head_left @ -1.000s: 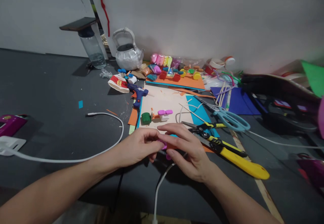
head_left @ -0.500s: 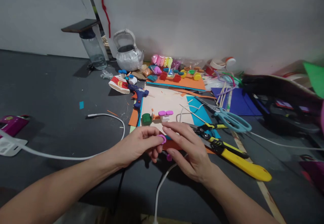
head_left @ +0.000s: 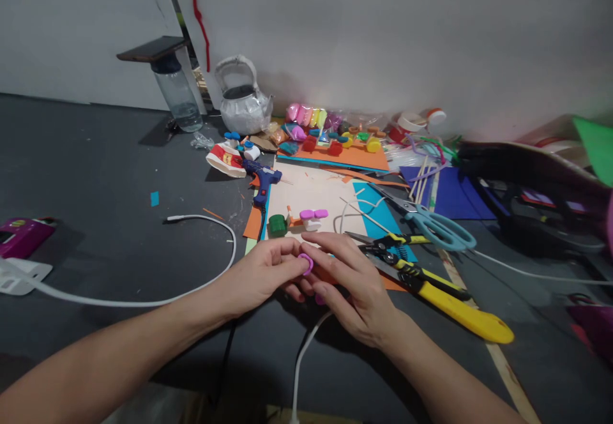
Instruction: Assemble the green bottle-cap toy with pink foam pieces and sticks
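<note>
My left hand (head_left: 268,271) pinches a small pink-purple ring-like piece of modelling clay (head_left: 305,264) between thumb and fingers. My right hand (head_left: 357,287) is close beside it, fingers stretched out and their tips against the left fingers. Below, by the right thumb tip, shows a second pink-purple lump (head_left: 319,299), mostly hidden; what it rests on I cannot tell. Just beyond the hands, a white clay figure with a pink-purple top (head_left: 313,218) and a green clay roll (head_left: 277,224) sit on pale paper (head_left: 311,184).
Yellow-handled pliers (head_left: 460,312) and blue scissors (head_left: 443,227) lie to the right. Behind are a blue glue gun (head_left: 263,181), a kettle (head_left: 244,108), a water bottle (head_left: 177,95) and several coloured clay pieces (head_left: 335,146). A white cable (head_left: 234,245) curves along the left.
My right hand has moved slightly left, and its fingertips now meet the left fingers. The left hand keeps its pinch on the clay piece.
</note>
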`<state>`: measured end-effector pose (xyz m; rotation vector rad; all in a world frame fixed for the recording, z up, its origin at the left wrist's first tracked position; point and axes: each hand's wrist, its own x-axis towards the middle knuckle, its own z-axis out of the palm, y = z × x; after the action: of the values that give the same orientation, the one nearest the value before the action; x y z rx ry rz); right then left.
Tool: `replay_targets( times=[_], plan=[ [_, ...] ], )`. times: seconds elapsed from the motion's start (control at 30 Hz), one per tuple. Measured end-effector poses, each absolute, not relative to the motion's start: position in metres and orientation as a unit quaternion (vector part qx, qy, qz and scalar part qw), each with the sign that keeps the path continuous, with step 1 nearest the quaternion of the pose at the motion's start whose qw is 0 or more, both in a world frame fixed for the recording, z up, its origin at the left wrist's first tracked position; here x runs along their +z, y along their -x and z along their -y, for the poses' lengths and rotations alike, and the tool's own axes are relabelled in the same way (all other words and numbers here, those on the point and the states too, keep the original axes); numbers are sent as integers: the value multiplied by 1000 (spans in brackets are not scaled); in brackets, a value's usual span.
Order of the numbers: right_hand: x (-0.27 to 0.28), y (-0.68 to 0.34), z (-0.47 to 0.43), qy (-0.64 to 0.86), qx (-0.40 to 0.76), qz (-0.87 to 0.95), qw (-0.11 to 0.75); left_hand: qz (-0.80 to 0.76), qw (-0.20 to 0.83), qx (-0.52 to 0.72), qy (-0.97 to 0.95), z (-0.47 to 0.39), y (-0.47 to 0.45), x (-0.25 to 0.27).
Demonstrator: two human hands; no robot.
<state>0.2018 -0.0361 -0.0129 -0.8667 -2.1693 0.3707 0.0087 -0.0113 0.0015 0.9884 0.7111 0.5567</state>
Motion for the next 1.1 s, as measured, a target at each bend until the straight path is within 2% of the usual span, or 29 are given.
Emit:
replay_targets(
  times=[0.63,1.1],
  plan=[
    [-12,-198,37,338,135,851,379,-384,719,278,-508,13,-9,9],
    [-19,-194,40,365,106,867,321,-356,754,302,-463,14,-13,9]
  ],
)
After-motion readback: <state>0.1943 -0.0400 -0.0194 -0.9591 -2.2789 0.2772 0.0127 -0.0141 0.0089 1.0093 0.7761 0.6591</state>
